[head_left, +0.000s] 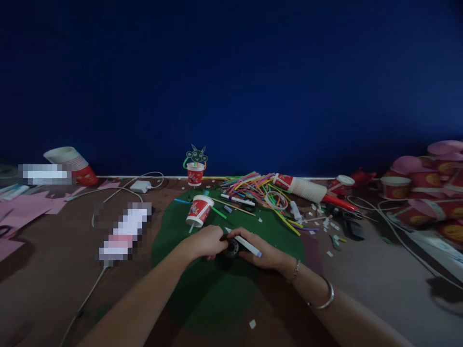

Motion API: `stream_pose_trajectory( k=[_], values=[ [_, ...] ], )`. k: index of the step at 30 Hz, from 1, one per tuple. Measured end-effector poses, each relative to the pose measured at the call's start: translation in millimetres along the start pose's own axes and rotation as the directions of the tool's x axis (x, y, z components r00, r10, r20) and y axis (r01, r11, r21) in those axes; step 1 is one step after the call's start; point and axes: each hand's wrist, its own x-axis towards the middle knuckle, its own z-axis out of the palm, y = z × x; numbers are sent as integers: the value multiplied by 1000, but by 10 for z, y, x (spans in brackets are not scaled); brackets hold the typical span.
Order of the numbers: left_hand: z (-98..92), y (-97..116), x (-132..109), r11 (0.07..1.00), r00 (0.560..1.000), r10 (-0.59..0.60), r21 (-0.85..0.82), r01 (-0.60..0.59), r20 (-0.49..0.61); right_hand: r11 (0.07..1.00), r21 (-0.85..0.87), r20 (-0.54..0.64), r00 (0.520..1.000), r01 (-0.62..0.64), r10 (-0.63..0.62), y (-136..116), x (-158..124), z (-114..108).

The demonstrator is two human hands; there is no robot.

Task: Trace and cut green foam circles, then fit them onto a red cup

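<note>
My right hand point(265, 248) is closed around a white marker point(248, 245) with a blue-violet end, which slants across its fingers. Between the hands sits a small dark round object with a pale ring pattern point(232, 248), partly covered; its kind is unclear. My left hand point(210, 242), fingers curled, presses against the left side of that round object. Just beyond the left hand, a red and white paper cup point(199, 211) leans on its side with drinking straws sticking out. Underneath lies a dark green round sheet point(231, 303).
Behind stands a paper cup figure point(195, 174) with straw arms. A heap of coloured straws point(253, 185) and a stack of cups point(306, 189) lie at the back. A phone point(125, 233) with a cable is left, pink paper point(29, 212) farther left, cup pieces point(427, 178) right.
</note>
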Motion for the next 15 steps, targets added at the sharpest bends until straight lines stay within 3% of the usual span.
stream_pose_trajectory(
  k=[15],
  values=[
    [-16, 34, -18, 1000, 1000, -8, -10, 8, 2, 1000, -10, 7, 1000, -12, 12, 7, -2, -1]
  ],
)
